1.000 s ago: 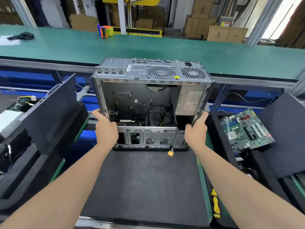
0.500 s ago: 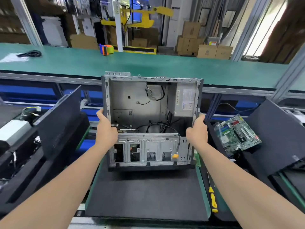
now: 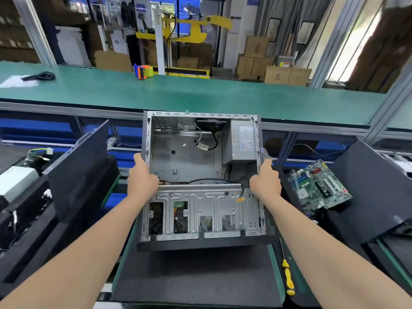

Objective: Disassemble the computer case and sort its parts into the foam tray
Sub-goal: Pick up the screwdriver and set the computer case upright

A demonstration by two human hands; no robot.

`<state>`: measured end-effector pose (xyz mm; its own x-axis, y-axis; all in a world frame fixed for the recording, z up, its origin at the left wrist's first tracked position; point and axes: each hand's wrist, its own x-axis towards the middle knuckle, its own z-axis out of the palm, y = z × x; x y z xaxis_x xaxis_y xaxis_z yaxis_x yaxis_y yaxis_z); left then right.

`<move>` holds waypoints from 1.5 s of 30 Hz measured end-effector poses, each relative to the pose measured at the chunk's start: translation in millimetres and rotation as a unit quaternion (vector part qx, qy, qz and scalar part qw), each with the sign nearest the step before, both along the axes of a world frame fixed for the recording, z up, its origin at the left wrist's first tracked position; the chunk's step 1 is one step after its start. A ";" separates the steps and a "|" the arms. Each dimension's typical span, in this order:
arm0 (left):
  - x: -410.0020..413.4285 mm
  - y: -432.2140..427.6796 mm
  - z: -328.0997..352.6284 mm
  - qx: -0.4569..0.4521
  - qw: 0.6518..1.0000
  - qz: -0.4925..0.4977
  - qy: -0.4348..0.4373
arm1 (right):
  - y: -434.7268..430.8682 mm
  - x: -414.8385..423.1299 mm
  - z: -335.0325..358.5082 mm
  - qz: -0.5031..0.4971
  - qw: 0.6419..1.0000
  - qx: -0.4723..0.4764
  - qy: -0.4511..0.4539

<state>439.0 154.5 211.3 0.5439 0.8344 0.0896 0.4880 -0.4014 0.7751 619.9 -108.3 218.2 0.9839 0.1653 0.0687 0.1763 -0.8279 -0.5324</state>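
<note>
The open metal computer case is held up above the black mat, its open side facing me. Inside sit a grey power supply, loose cables and a drive cage at the near end. My left hand grips the case's left edge. My right hand grips its right edge. A green motherboard lies in the black foam tray to the right.
A yellow-handled screwdriver lies right of the mat. At left a black side panel leans on foam holding a white drive. Beyond the case runs a green conveyor table with a tape dispenser.
Both hands have lifted the case off the mat and tipped it, so its open side now faces me instead of its rear panel. The view has tilted upward.
</note>
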 end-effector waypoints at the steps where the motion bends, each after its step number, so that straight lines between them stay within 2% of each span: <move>1: 1.7 1.0 -1.3 0.003 1.000 0.004 -0.001 | 1.2 1.8 0.0 0.001 1.000 -0.007 -0.001; 10: 24.5 17.0 -12.5 0.038 0.999 0.022 0.022 | 10.7 19.1 -4.4 0.009 0.999 -0.052 0.003; 20: 24.3 20.0 -46.4 0.004 0.990 -0.008 0.143 | 4.7 15.8 -34.8 0.028 0.989 -0.126 0.070; 25: 22.0 18.1 -63.6 0.012 0.984 -0.001 0.178 | -1.8 11.4 -55.8 0.017 0.988 -0.130 0.077; 29: 21.9 17.8 -64.4 -0.003 0.987 0.004 0.159 | -0.6 9.8 -53.1 0.004 0.990 -0.112 0.083; 31: 22.0 12.8 -62.5 -0.015 0.995 -0.006 0.100 | 4.2 5.5 -51.5 0.005 0.994 -0.071 0.077; 33: 23.2 4.9 -62.3 0.053 0.997 -0.049 0.035 | 12.3 -1.8 -51.2 0.037 0.999 -0.017 0.034; 36: 27.3 -12.4 -63.3 0.274 0.951 -0.131 0.053 | 26.4 -18.3 -50.0 0.134 0.987 0.009 -0.093; 37: 28.3 -18.6 -65.2 0.307 0.936 -0.157 0.075 | 31.1 -24.1 -51.3 0.177 0.976 0.002 -0.125; 39: 28.8 -28.6 -73.5 0.317 0.918 -0.203 0.127 | 39.2 -36.8 -56.9 0.253 0.960 -0.028 -0.117; 41: 29.4 -31.1 -79.8 0.288 0.912 -0.239 0.168 | 45.5 -46.2 -66.3 0.303 0.945 -0.086 -0.087; 45: 32.4 -24.8 -78.6 0.291 0.878 -0.315 0.210 | 53.1 -48.4 -78.9 0.289 0.934 -0.178 -0.110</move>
<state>471.4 129.7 132.7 0.9685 0.2349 0.0822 0.2207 -0.9633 0.1528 571.5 -55.2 139.3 0.6919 0.7154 0.0976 0.7212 -0.6784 -0.1401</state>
